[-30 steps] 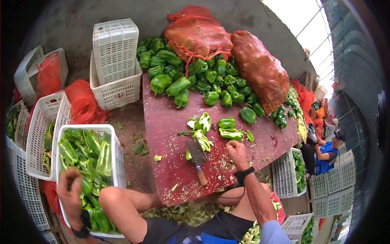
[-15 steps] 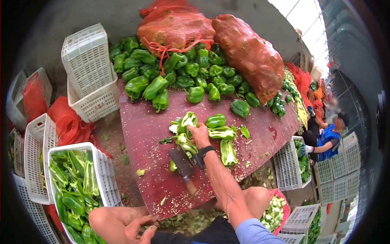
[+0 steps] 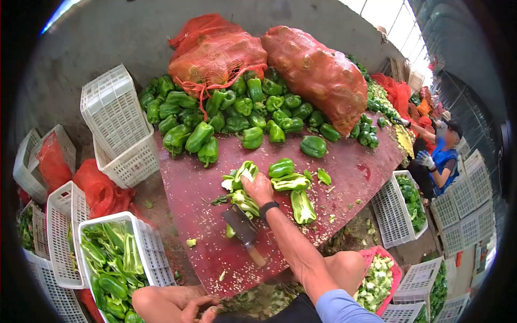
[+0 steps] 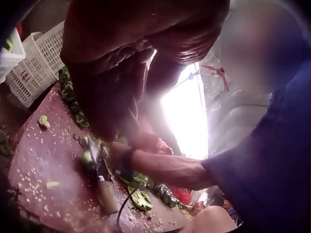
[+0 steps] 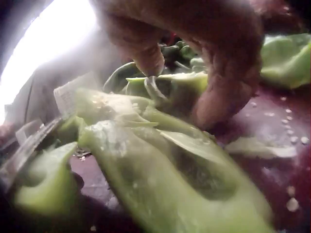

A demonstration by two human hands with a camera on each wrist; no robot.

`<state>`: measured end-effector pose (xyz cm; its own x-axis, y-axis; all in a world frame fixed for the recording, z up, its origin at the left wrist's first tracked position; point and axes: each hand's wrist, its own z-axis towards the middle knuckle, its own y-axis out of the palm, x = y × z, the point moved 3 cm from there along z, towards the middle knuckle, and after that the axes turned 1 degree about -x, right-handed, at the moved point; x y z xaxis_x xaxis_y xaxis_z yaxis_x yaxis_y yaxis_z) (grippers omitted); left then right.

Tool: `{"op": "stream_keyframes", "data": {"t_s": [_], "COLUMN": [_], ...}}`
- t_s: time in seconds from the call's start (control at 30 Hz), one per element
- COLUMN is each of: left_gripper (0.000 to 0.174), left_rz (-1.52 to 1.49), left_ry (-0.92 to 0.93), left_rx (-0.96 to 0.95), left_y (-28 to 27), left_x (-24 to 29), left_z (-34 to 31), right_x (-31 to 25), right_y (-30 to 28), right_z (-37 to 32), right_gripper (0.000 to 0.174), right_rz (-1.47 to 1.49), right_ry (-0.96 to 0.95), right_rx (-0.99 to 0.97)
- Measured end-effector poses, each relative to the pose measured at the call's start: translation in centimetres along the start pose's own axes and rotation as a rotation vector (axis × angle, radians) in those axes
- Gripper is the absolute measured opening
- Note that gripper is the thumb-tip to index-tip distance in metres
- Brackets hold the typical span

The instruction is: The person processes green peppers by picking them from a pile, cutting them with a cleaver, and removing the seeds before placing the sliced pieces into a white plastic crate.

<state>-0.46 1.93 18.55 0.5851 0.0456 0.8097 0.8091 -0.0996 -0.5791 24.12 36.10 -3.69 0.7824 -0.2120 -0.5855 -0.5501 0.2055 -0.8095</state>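
On the red table [image 3: 183, 215], my right hand [image 3: 258, 189] reaches into a cluster of cut green peppers [image 3: 245, 203]. Its fingers [image 5: 223, 99] curl round a cut pepper piece [image 5: 170, 90] in the right wrist view, with a larger pale half [image 5: 160, 170] in front. Beside the cluster lies a cleaver [image 3: 240, 225], its wooden handle toward me. To the right are a cut half [image 3: 302, 208], another cut piece [image 3: 291, 182] and a green pepper [image 3: 281, 167]. My left hand [image 3: 200, 309] hangs loosely curled by my knee, holding nothing; it looms dark [image 4: 121, 73] in the left wrist view.
Whole peppers [image 3: 199, 137] are heaped at the back below two red mesh sacks [image 3: 215, 54]. A white crate [image 3: 156, 253] of cut peppers stands at left, a pink basket [image 3: 396, 277] of pale scraps at right. Another person [image 3: 444, 159] sits at far right.
My left hand has come from over the pepper crate to my knee. My right hand has moved left into the cut cluster, and a cut half lies where it was. The head view has shifted.
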Motion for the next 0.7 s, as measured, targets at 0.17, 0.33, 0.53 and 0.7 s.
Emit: {"op": "stream_keyframes", "data": {"t_s": [0.17,0.33,0.53,0.7], "left_gripper": [0.025,0.026,0.046,0.069], "left_rz": [-0.121,-0.451,-1.182,-1.763], "left_ry": [-0.078,-0.246,-0.428,-0.340], "left_rx": [-0.177,-0.110,0.143,0.094], "left_y": [4.5,5.5,8.6,9.9], "left_x": [-6.1,-5.7,-10.9,-10.3], "left_z": [-2.1,-1.4,2.2,5.1], "right_x": [-1.2,1.0,-5.4,-5.1], "right_y": [1.9,1.2,-10.6,-9.7], "right_z": [2.0,2.3,-8.5,-21.0], "right_gripper": [0.047,0.034,0.046,0.049], "right_rz": [0.162,0.935,0.943,0.957], "right_ry": [-0.155,0.198,-0.057,-0.213], "right_rx": [0.098,-0.245,-0.712,-1.280]}}
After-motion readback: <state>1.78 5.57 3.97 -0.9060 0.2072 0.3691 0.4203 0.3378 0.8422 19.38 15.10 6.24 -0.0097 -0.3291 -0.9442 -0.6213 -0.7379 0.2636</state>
